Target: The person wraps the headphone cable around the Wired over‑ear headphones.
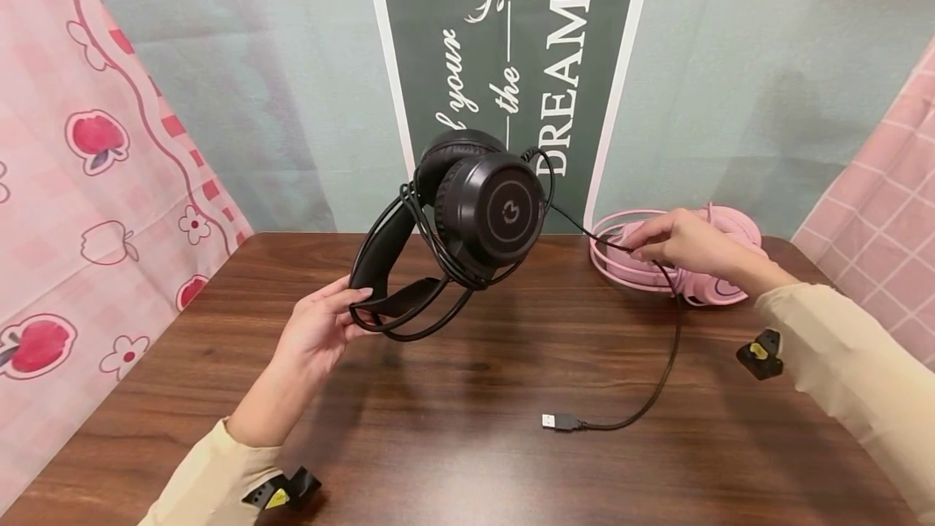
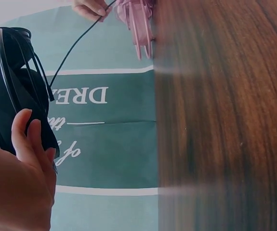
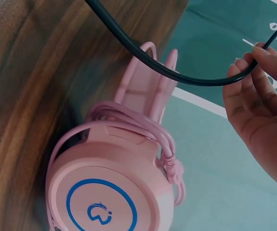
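A black over-ear headset (image 1: 488,205) is held above the table, its ear cups up and its headband toward the lower left. My left hand (image 1: 321,323) grips the headband; in the left wrist view its fingers (image 2: 25,137) lie against the band. Loops of black cable wrap round the band and ear cup. Off to the right, my right hand (image 1: 682,246) pinches the loose black cable (image 3: 186,79) between thumb and fingers. From there the cable hangs down to a USB plug (image 1: 561,422) over the front of the table.
A pink headset (image 1: 719,254) with its own bundled cable lies at the table's back right, behind my right hand. The brown wooden table (image 1: 453,396) meets a grey-green backdrop with printed lettering. Pink patterned cloths (image 1: 109,185) hang at both sides.
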Motion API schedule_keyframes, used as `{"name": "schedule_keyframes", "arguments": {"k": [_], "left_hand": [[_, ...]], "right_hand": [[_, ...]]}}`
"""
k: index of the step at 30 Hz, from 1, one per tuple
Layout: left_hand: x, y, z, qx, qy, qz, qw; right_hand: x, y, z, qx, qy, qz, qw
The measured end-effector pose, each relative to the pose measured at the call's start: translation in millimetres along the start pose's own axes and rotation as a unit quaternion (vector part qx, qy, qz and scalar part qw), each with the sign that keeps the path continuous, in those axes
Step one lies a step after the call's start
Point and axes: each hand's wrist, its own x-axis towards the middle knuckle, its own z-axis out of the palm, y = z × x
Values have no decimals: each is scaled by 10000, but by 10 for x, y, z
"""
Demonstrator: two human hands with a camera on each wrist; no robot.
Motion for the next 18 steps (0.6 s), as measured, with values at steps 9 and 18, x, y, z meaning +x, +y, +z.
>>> {"name": "schedule_keyframes", "arguments": {"k": [9, 18], "left_hand": [[9, -46, 16, -26, 136, 164, 9998], [39, -45, 31, -94, 331, 204, 9992]], "right_hand": [[-46, 74, 139, 600, -246, -342, 9973], [-105, 94, 212, 1571, -1050, 79, 9820]]}}
